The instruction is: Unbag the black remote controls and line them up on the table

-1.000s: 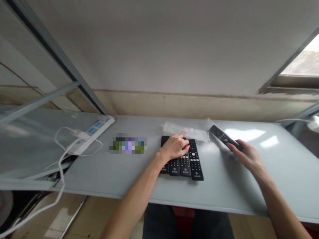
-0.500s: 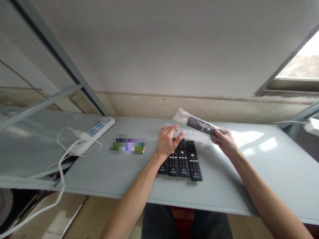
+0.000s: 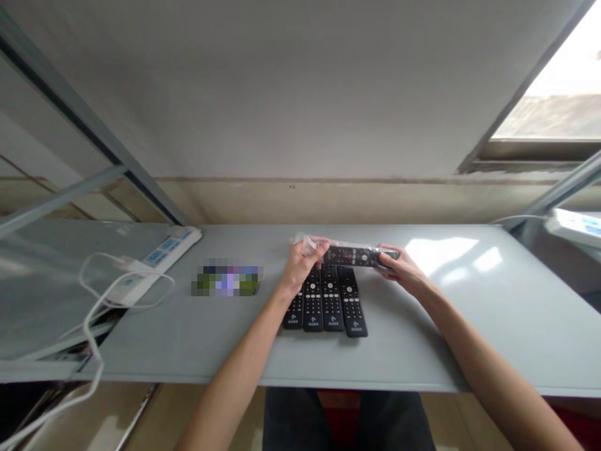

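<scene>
A black remote control (image 3: pixel 354 255) in a clear plastic bag is held level between my hands, above the table. My left hand (image 3: pixel 303 263) pinches the bag's loose end (image 3: pixel 308 244) at the remote's left. At the other end, my right hand (image 3: pixel 399 266) is closed round the remote, thumb on top. Below lie several bare black remotes (image 3: pixel 332 307) side by side, the rightmost (image 3: pixel 355 313) slightly angled. My left hand and the held remote cover their far ends.
On the grey table (image 3: pixel 225 344), a blurred-out flat object (image 3: pixel 227 280) lies to the left. Beyond it is a white power strip (image 3: pixel 159 263) with a white cable (image 3: pixel 94 332). Another white strip (image 3: pixel 580 225) sits at the far right. A wall (image 3: pixel 319 200) closes off the back.
My right hand has brought the bagged remote left and levelled it. My left hand, earlier open over the row, has closed on the bag's end. The view has shifted slightly right.
</scene>
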Available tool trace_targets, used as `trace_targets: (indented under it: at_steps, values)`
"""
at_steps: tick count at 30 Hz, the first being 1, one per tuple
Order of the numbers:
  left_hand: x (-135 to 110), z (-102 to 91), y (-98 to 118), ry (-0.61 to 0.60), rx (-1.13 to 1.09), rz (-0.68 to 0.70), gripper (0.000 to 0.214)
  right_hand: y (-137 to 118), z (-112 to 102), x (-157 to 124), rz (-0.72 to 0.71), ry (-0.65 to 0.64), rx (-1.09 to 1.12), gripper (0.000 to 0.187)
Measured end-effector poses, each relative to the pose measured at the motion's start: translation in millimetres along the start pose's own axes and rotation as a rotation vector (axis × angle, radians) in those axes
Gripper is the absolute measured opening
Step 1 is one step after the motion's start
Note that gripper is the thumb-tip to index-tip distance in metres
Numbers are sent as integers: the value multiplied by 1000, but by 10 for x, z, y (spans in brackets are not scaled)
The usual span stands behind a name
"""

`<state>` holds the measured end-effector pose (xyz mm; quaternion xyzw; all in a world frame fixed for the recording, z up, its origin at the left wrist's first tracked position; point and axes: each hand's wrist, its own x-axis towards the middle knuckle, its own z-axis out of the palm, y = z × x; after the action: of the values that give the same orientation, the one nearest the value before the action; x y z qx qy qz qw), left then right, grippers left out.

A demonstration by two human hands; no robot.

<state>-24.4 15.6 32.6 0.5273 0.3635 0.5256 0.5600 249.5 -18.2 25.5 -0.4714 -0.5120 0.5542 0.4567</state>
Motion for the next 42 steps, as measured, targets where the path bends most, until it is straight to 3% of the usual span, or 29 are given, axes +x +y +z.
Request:
trace_targets:
  at_steps: [3, 10, 14, 19, 23, 27, 31, 37, 39, 42]
  values:
    - [10, -7, -26, 17, -85, -28, 36, 8, 3, 22, -30, 5, 23, 54]
    - [9, -29, -10, -6, -283, -136, 45, 67, -38, 91, 18, 183, 181, 53]
    - [27, -53, -64, 1, -376, -158, 41, -35, -9, 121, -67, 214, 178, 52]
    - [67, -70, -160, 34, -491, -226, 37, -469, 79, 180, -196, 211, 82, 52]
    - [75, -76, -193, 23, -538, -253, 37, -948, 191, 223, -342, 155, -219, 53]
    - [61, -78, -176, -50, -552, -248, 45, -1328, 252, 300, -496, 257, -562, 39]
    - [47, -79, -117, -110, -536, -245, 53, -1513, 221, 360, -539, 308, -511, 35]
    - [57, -78, -83, -79, -440, -248, 46, -1339, 33, 361, -464, 314, -230, 37]
    - [77, -80, -93, -35, -416, -241, 46, -1169, -102, 368, -454, 398, -174, 35]
    - [104, -91, -108, 40, -425, -219, 48, -843, -370, 392, -485, 672, 1, 32]
